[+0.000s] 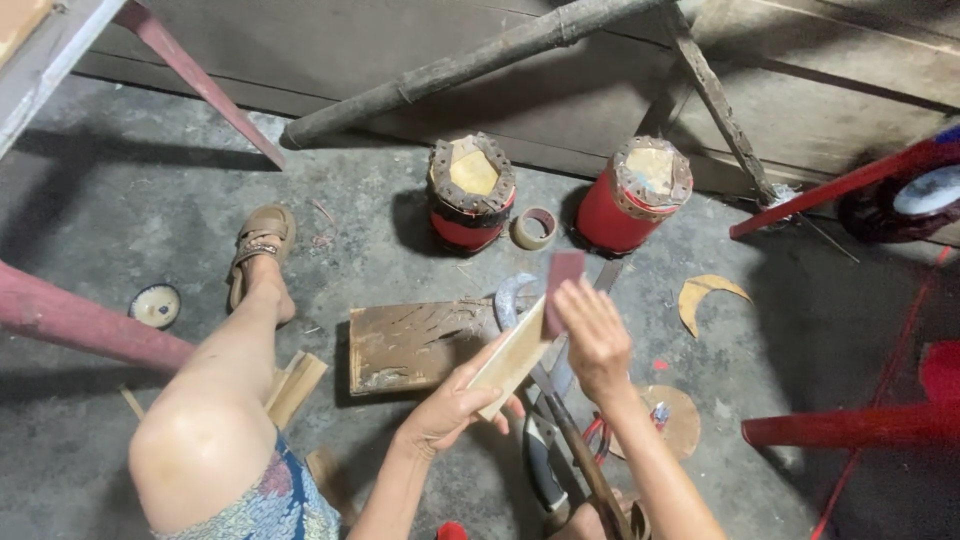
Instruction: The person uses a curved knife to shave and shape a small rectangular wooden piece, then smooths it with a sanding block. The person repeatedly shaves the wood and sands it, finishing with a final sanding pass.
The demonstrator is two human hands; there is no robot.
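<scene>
My left hand grips a pale flat strip of wood, tilted up to the right. My right hand pinches a small dark red sheet, likely sandpaper, against the strip's upper end. Both hands hover above a worn wooden board lying on the concrete floor. A curved blade rests at the board's right edge, and a long-handled knife lies under my right forearm.
Two small red drums stand at the back with a tape roll between them. A crescent offcut, a round disc, pliers, wood scraps and red frame bars surround me. My left leg bends at the left.
</scene>
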